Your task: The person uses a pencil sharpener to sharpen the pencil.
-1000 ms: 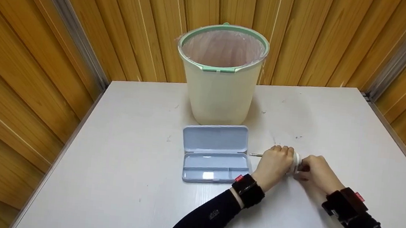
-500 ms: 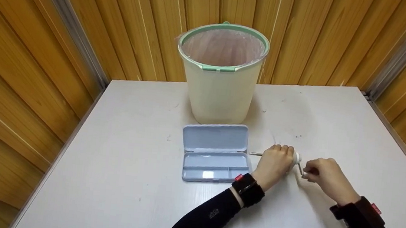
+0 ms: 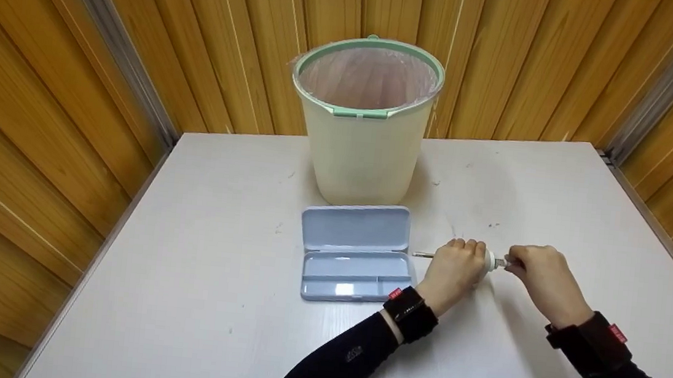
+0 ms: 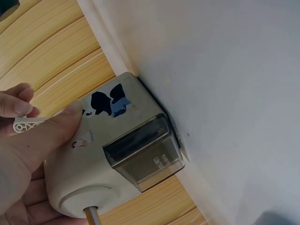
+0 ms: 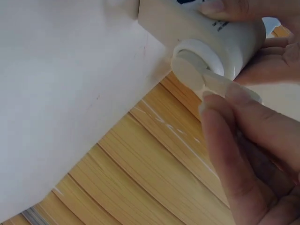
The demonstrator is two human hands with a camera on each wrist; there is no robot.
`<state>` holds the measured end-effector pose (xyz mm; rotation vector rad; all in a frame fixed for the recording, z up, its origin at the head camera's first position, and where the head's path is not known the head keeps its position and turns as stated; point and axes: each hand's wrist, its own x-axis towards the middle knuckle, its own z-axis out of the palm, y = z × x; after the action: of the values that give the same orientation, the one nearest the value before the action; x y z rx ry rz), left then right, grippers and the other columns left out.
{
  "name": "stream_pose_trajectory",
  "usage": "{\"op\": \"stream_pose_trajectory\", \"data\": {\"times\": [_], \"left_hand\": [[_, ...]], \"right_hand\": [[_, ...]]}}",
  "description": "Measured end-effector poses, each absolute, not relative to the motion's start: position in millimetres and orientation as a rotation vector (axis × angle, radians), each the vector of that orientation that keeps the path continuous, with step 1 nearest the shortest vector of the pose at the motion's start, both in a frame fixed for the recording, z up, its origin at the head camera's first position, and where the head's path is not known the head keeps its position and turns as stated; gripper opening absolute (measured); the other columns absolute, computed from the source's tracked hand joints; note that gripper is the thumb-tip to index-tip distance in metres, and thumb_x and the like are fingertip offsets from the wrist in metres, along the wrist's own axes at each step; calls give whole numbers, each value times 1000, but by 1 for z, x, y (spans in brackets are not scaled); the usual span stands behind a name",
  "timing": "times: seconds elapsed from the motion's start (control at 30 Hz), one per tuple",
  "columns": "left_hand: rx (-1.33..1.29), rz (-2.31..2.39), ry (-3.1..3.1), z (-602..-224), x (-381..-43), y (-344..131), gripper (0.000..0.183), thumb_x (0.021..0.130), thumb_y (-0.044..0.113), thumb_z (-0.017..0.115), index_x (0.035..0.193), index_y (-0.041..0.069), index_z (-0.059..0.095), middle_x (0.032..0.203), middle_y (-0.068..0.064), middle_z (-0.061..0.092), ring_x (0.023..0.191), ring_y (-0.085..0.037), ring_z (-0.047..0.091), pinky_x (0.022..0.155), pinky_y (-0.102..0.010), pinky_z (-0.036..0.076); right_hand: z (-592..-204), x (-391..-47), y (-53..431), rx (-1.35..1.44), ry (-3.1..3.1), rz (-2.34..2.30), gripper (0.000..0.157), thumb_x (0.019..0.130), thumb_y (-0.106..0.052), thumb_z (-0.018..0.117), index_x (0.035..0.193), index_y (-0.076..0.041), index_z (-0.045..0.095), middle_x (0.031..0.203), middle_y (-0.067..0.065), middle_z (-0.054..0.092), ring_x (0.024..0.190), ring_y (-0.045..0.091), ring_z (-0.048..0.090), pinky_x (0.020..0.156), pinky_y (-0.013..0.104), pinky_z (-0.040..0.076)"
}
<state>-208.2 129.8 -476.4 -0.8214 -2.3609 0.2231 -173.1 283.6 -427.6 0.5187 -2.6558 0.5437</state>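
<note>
My left hand (image 3: 454,267) grips a white crank pencil sharpener (image 4: 103,150), fingers wrapped over its body on the table. Dark cartoon stickers and a smoky clear shavings drawer (image 4: 145,154) show on it in the left wrist view. A pencil (image 3: 423,255) sticks out of the sharpener's left end, pointing towards the pencil case. At the opposite end, my right hand (image 3: 544,277) pinches the crank handle (image 5: 218,82) between thumb and fingers. The pencil's tip is hidden inside the sharpener.
Left of the hands lies an opened blue pencil case (image 3: 358,216) with divided compartments. Behind it stands a cream waste bin (image 3: 364,154) with a green rim and a clear liner. Small dark specks dot the white table (image 3: 180,273), and wood-panelled walls enclose it.
The crank handle has turned: half a second ago it pointed down towards me, and now it is higher. My right hand moved away to the right, then up with it. My left hand stays put.
</note>
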Motion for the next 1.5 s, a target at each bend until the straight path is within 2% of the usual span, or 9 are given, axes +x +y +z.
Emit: {"op": "stream_pose_trajectory", "data": {"times": [0.37, 0.57, 0.73, 0.83, 1.0, 1.23, 1.33, 1.5], "left_hand": [[-836, 246, -2364, -477, -209, 129, 23, 89, 19, 61, 109, 20, 72, 92, 13, 72, 76, -2, 65, 68, -14, 52], [-828, 233, -2339, -478, -209, 129, 21, 90, 20, 60, 108, 19, 72, 91, 12, 72, 75, -3, 65, 68, -15, 52], [-823, 232, -2347, -478, -210, 129, 19, 89, 19, 61, 106, 20, 72, 89, 12, 71, 74, -3, 64, 68, -15, 52], [-828, 233, -2351, -478, -210, 129, 18, 88, 20, 63, 104, 21, 71, 89, 13, 71, 75, -3, 64, 69, -15, 52], [-825, 225, -2350, -477, -210, 129, 19, 85, 24, 67, 103, 20, 70, 88, 13, 70, 75, -2, 63, 68, -14, 51], [-821, 223, -2378, -475, -210, 128, 21, 87, 23, 66, 107, 19, 71, 92, 12, 71, 76, -2, 64, 67, -14, 51], [-824, 211, -2383, -475, -209, 127, 20, 87, 20, 65, 106, 19, 71, 91, 12, 71, 75, -2, 64, 66, -14, 52], [-832, 183, -2384, -476, -208, 128, 21, 87, 19, 65, 106, 19, 72, 91, 12, 72, 75, -2, 64, 66, -14, 52]], "right_hand": [[-432, -208, 282, 465, -2623, 517, 14, 77, 1, 75, 70, 0, 63, 68, 16, 67, 63, 33, 64, 59, 46, 51], [-441, -223, 285, 479, -2630, 530, 9, 77, 6, 73, 74, 4, 65, 73, 20, 69, 66, 38, 65, 63, 49, 53], [-454, -233, 288, 505, -2667, 558, 8, 76, 11, 72, 75, 6, 65, 73, 21, 69, 66, 36, 66, 62, 47, 54], [-464, -237, 289, 526, -2745, 579, 10, 75, 12, 70, 72, 4, 66, 71, 18, 69, 63, 31, 64, 59, 42, 53], [-477, -239, 290, 527, -2874, 612, 16, 69, 11, 71, 64, -3, 65, 63, 8, 66, 57, 18, 53, 54, 29, 41], [-481, -235, 293, 555, -2893, 676, 17, 59, 13, 71, 62, -3, 66, 63, 9, 67, 57, 17, 53, 55, 31, 42], [-481, -231, 295, 549, -2949, 744, 16, 61, 12, 69, 60, -3, 65, 60, 6, 65, 55, 14, 50, 54, 27, 42], [-482, -225, 299, 557, -2998, 785, 14, 67, 5, 76, 62, -3, 66, 61, 7, 67, 55, 12, 52, 54, 26, 44]]}}
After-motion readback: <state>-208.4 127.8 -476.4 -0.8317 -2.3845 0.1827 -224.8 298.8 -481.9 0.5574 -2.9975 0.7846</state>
